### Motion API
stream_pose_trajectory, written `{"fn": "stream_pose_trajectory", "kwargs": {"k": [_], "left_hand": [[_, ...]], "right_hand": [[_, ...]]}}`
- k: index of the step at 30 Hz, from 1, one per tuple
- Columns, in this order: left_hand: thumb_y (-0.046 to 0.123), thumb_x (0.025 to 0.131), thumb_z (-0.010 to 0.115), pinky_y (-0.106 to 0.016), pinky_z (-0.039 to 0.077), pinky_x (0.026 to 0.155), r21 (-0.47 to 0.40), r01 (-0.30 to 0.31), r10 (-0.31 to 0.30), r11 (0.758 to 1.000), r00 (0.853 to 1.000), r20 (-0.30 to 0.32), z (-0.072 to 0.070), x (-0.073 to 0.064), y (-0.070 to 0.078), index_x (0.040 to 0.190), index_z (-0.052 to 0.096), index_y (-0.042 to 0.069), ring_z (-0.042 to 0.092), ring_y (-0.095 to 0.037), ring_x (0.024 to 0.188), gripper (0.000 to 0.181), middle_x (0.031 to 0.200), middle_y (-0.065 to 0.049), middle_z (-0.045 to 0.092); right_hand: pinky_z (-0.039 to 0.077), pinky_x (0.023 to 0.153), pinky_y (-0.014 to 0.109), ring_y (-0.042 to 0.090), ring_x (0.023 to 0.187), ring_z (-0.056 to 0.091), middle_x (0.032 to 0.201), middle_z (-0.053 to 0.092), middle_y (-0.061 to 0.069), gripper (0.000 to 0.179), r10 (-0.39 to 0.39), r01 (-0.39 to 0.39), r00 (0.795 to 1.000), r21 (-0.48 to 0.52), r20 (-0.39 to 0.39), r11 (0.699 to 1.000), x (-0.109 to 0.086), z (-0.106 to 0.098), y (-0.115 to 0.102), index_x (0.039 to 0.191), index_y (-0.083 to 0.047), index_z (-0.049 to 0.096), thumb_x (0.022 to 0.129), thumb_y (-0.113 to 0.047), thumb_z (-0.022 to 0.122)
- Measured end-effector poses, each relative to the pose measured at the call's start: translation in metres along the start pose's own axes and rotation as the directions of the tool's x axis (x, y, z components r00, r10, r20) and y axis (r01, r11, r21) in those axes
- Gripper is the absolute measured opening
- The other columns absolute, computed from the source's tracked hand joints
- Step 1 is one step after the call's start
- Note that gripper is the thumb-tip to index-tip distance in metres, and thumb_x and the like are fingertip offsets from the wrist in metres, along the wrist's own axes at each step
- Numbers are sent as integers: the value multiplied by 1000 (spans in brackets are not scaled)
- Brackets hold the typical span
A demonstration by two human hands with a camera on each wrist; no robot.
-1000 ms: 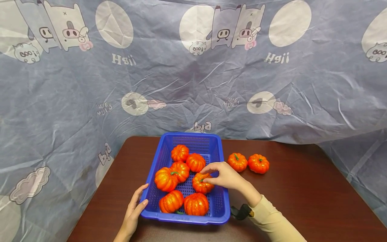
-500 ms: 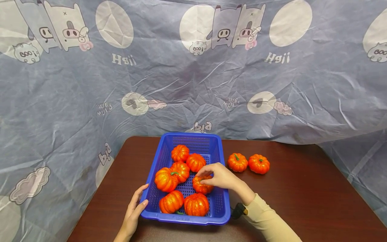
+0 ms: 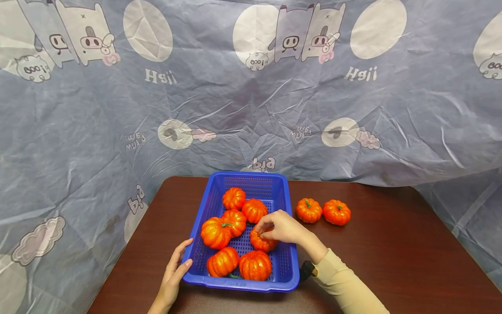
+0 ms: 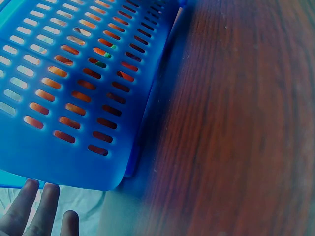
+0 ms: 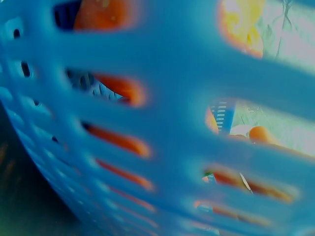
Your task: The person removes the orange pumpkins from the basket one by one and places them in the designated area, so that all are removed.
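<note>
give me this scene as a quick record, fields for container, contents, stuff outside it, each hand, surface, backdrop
container: blue perforated plastic basket, upright
contents: seven orange pumpkins
outside: two orange pumpkins side by side, right of the basket
left hand: touching the basket's left side, near its front corner
right hand: fingers at the top of a pumpkin inside the basket; firmness of grip unclear
surface: dark brown wood-grain table
backdrop: wrinkled blue-grey cloth with cartoon prints

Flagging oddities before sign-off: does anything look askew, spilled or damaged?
Slightly: the near-left pumpkin in the blue basket lies tipped, its green stem low at its near side rather than on top. No spill or damage shows.
</note>
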State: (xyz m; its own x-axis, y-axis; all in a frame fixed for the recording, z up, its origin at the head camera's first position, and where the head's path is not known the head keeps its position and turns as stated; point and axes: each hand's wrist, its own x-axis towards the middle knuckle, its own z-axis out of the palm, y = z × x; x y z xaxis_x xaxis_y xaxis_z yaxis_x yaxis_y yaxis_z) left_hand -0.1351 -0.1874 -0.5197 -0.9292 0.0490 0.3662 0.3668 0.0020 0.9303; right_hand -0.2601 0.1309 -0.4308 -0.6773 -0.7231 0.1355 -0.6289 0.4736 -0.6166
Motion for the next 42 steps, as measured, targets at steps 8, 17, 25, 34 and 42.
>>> {"fn": "stream_pose_trajectory", "kwargs": {"k": [8, 17, 25, 34, 42], "left_hand": [[-3, 93, 39, -36, 53, 75, -7, 5, -5, 1000, 1000, 6, 0, 0, 0, 140, 34, 1, 61, -26, 97, 47, 119, -27, 51], [-2, 94, 40, -37, 53, 74, 3, 24, -24, 1000, 1000, -2, 0, -1, 1, 140, 35, 3, 61, -25, 96, 47, 119, -27, 51], [-2, 94, 39, -35, 53, 76, -8, 8, -8, 1000, 1000, 5, 0, 0, 0, 140, 34, 1, 61, -25, 98, 47, 121, -26, 50], [-3, 93, 39, -34, 53, 76, -5, -7, 7, 1000, 1000, 6, 0, 0, -1, 140, 34, 0, 61, -24, 98, 47, 121, -26, 51], [-3, 94, 39, -35, 53, 76, -9, -6, 6, 1000, 1000, 11, 0, 1, 0, 140, 33, 0, 60, -24, 98, 47, 121, -25, 51]], "right_hand": [[51, 71, 26, 4, 76, 62, 83, 70, -5, 11, -18, 21, 999, 76, -39, 997, -2, -2, 2, 89, -10, 73, 79, -6, 73], [52, 71, 32, 14, 76, 65, 83, 69, 1, 9, 25, 13, 991, 281, -129, 960, -10, -16, -8, 87, -8, 71, 79, -6, 74], [53, 63, 28, 20, 72, 65, 85, 69, 13, 14, 74, 65, 967, 512, -246, 857, -14, -22, 0, 91, 1, 68, 78, -1, 74], [54, 72, 31, 22, 87, 67, 95, 68, 19, 11, 131, 132, 920, 605, -370, 785, -29, -34, 6, 87, 4, 64, 78, 5, 71], [53, 71, 29, 20, 86, 66, 90, 70, 7, 12, 148, 241, 843, 610, -517, 755, -39, -47, 4, 81, 2, 62, 77, 8, 70]]}}
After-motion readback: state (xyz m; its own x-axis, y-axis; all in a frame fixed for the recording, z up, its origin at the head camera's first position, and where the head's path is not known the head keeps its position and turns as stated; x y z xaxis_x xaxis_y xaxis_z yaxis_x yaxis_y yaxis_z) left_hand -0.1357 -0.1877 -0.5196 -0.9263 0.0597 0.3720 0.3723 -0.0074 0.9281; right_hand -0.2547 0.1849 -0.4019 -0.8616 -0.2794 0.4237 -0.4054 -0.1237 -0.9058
